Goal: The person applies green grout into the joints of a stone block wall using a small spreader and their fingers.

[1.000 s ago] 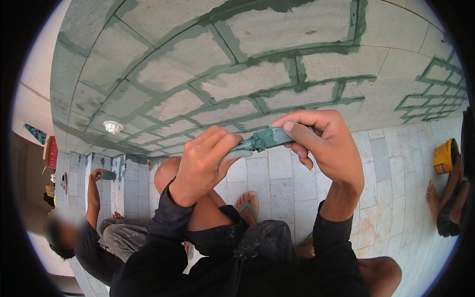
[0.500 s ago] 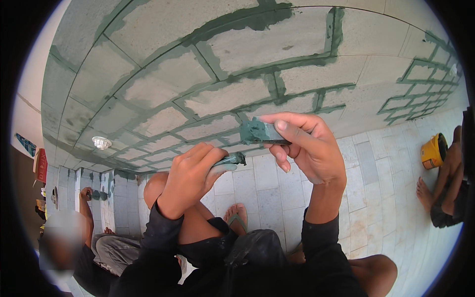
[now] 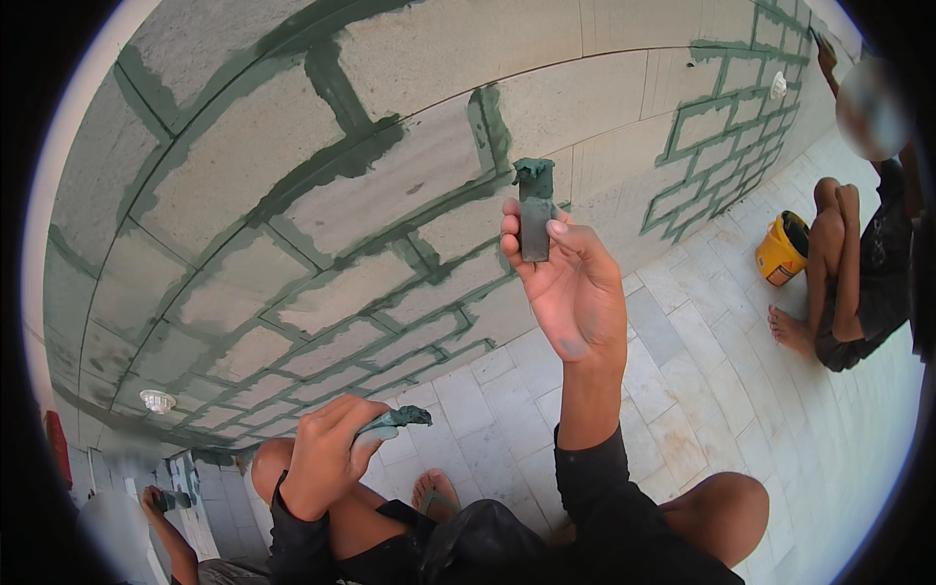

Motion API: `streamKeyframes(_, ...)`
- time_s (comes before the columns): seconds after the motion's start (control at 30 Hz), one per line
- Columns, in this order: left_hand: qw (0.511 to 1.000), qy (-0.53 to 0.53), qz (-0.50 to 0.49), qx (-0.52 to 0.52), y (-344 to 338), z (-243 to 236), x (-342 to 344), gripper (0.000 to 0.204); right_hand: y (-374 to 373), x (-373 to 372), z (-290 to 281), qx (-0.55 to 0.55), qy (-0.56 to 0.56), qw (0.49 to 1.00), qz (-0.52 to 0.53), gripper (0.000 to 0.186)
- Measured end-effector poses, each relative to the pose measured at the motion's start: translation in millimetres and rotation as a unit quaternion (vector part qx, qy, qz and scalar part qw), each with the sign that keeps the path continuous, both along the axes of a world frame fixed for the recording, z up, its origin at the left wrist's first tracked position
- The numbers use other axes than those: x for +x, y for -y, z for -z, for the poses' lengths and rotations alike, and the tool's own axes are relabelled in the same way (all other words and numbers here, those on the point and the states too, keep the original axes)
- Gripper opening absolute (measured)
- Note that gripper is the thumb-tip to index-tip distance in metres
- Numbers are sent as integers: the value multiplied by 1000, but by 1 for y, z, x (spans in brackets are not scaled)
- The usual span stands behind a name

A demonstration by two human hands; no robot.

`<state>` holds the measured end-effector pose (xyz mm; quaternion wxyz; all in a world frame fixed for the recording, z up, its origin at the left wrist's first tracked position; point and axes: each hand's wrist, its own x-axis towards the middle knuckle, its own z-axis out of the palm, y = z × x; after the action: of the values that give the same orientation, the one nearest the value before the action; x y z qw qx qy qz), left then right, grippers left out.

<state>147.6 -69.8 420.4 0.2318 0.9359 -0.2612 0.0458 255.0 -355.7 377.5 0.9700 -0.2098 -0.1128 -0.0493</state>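
Observation:
My right hand (image 3: 577,297) is raised before the tiled wall (image 3: 604,117), fingers and thumb closed on a small flat dark grout spreader (image 3: 534,232). Green grout (image 3: 532,171) clings to the spreader's upper end. Lower and to the left, my left hand (image 3: 330,456) is closed around a tool smeared with green grout (image 3: 402,417); its grip hides most of that tool, so its kind is unclear. Wide green bands of grout (image 3: 336,88) run along many of the wall's joints, spreading onto the pale tile faces.
A round white fitting (image 3: 158,402) projects from the wall low on the left, another (image 3: 778,85) on the right. A yellow bucket (image 3: 782,250) stands on the tiled floor (image 3: 682,380) beside a crouching person (image 3: 863,263). Another person's hand (image 3: 154,501) works at the lower left.
My right hand has gone up toward the wall, turning the spreader from sideways to upright. My left hand has dropped lower and left, still gripping its tool. The view has swung rightward.

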Motion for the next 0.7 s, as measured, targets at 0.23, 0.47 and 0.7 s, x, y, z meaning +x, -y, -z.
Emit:
streamKeyframes(0.23,1000,-11,-16,3,2,7,7,28,49,46,-17,-113,25,962,249,33)
streamKeyframes(0.47,999,-20,-37,18,6,16,13,22,94,90,-21,-251,60,835,486,45)
streamKeyframes(0.7,999,-16,-28,21,14,25,20,20,118,112,-21,-242,51,812,529,37)
